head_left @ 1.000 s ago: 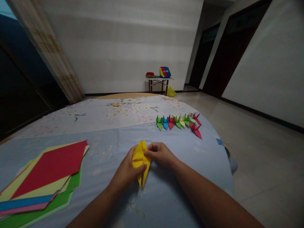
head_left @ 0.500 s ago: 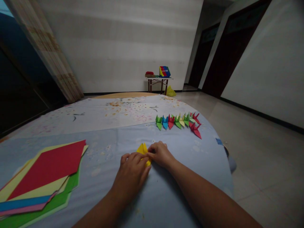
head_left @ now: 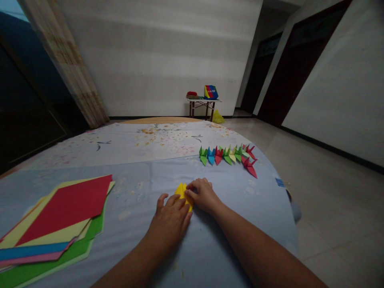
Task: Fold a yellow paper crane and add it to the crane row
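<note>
A small piece of folded yellow paper [head_left: 181, 190] lies on the blue part of the tablecloth, with pointed tips facing away from me. My left hand [head_left: 171, 214] holds it down from the near left side, fingers bent over it and partly spread. From the right, my right hand [head_left: 202, 194] pinches the paper's right edge between thumb and index finger. Both hands cover parts of the paper, so some folds are hidden. Beyond my right hand stands a row of folded paper cranes [head_left: 218, 155] in green, blue, red and pale yellow, and a red crane [head_left: 249, 167] sits nearer.
At the left lies a stack of coloured paper sheets [head_left: 69, 204], red on top. The flowered tablecloth [head_left: 135, 154] covers a round table whose edge curves down the right. By the far wall, a small table [head_left: 204, 101] bears a colourful box [head_left: 211, 92].
The fingers of my left hand have lifted and spread slightly, showing more of the yellow paper. My right hand keeps its pinch. The whole view has shifted a little.
</note>
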